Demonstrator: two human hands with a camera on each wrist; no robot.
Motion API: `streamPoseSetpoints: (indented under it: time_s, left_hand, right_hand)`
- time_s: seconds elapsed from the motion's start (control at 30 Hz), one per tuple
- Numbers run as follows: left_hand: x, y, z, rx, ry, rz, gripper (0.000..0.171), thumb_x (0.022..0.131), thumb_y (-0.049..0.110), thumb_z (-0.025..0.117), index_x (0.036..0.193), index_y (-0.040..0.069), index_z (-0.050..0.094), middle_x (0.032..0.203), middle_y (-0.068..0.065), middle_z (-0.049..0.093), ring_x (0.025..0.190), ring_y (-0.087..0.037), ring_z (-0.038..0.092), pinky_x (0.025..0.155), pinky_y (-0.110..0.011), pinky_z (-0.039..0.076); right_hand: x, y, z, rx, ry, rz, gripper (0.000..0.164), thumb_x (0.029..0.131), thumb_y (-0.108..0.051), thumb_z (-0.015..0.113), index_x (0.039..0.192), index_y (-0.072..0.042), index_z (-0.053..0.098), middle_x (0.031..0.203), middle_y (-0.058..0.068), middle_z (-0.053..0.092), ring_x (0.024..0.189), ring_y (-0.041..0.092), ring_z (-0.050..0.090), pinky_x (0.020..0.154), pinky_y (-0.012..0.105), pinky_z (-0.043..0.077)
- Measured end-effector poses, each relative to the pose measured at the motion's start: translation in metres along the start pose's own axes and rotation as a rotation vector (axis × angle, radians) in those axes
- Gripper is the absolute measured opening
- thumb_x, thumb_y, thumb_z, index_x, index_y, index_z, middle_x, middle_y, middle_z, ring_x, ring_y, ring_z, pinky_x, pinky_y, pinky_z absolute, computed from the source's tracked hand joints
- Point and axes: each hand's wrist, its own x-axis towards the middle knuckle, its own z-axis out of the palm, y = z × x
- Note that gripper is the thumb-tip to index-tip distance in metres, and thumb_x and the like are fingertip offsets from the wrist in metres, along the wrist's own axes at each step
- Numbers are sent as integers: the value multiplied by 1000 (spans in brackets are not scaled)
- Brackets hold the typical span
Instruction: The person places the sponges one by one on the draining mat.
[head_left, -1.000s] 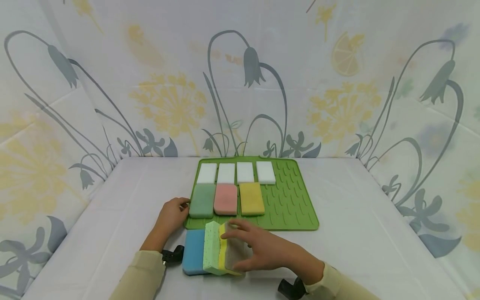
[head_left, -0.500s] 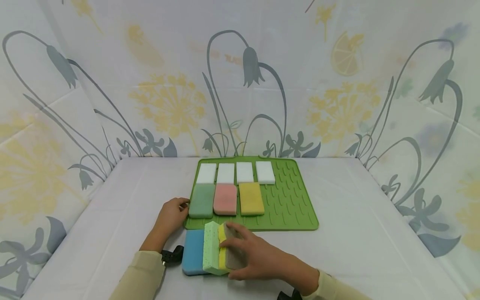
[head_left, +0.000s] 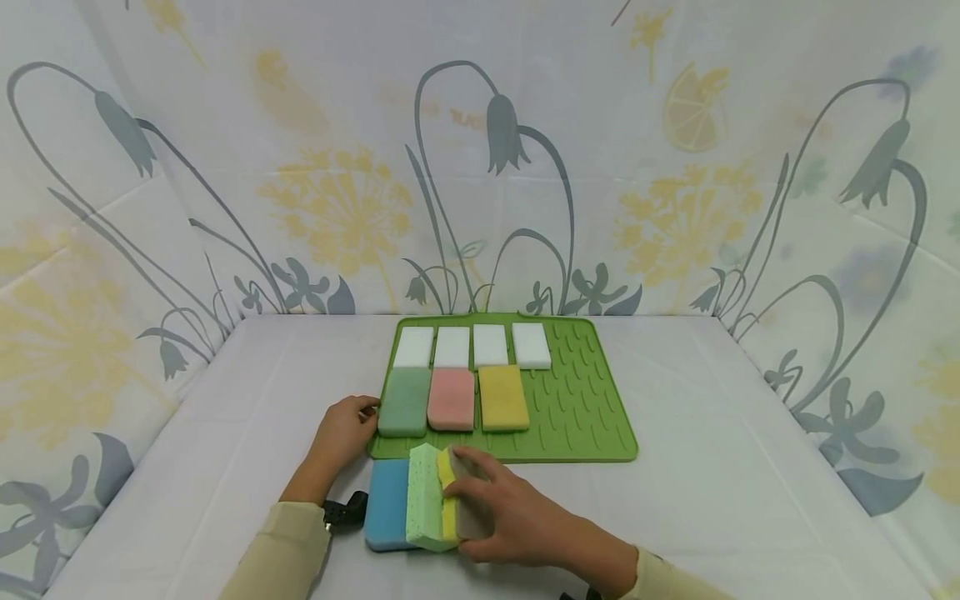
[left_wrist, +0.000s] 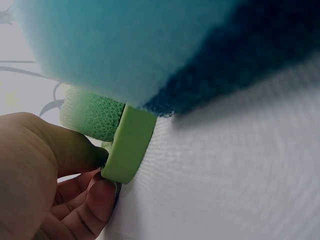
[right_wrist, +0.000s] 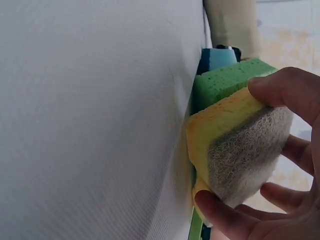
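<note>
My left hand (head_left: 347,433) pinches the left edge of a green ribbed mat (head_left: 581,417) between thumb and fingers; the left wrist view shows the thumb on top of the mat's rim (left_wrist: 131,145). My right hand (head_left: 521,521) grips a yellow sponge (right_wrist: 220,120) with a grey scouring pad (right_wrist: 250,155), fingers and thumb at its edges. This sponge stands tilted against a light green speckled sponge (head_left: 423,500). Left of that one, a blue sponge (head_left: 386,504) lies in front of the mat, partly covered by the green one.
On the mat, a back row holds several white sponges, one of them a white block (head_left: 531,346) at the right. Before them lie a dark green sponge (head_left: 405,402), a pink sponge (head_left: 452,400) and a yellow sponge (head_left: 504,398). A flowered cloth (head_left: 360,167) hangs behind the table.
My right hand has closed in from loosely spread fingers to a grip on the grey-and-yellow sponge, which now stands a little steeper. My left hand stays at the mat's edge.
</note>
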Motion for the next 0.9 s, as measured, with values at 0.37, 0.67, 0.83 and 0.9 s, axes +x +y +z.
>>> streamPoseSetpoints:
  time_s: [0.37,0.67,0.83,0.9]
  left_hand:
    - [1,-3,2,3,7,-8,34,93,11,54,121,-5,64,104,-17,68,95,-30,65,79,-45,53]
    - [2,-3,3,5,11,-12,34,92,11,55,121,-5,64,104,-17,69,95,-30,66,79,-45,53]
    - [2,-3,3,1,15,-17,34,92,11,55,121,-5,64,104,-17,68,96,-30,65,80,-45,53]
    - [1,-2,3,-2,11,-20,35,92,12,55,122,-5,64,105,-17,68,97,-31,65,81,-46,53]
  right_hand:
    - [-5,6,-7,-63,-12,-66,49,80,-39,76,125,-37,56,159,-2,23,138,28,40,96,38,48]
    - [-9,9,-19,-163,-6,-76,53,78,-35,77,128,-32,59,158,2,26,140,28,38,104,44,45]
    - [-9,13,-27,-190,31,-89,53,76,-33,78,125,-27,61,158,3,27,140,27,38,105,43,45]
    - [-9,15,-30,-197,42,-89,52,76,-32,78,125,-26,62,158,3,26,139,27,38,103,42,46]
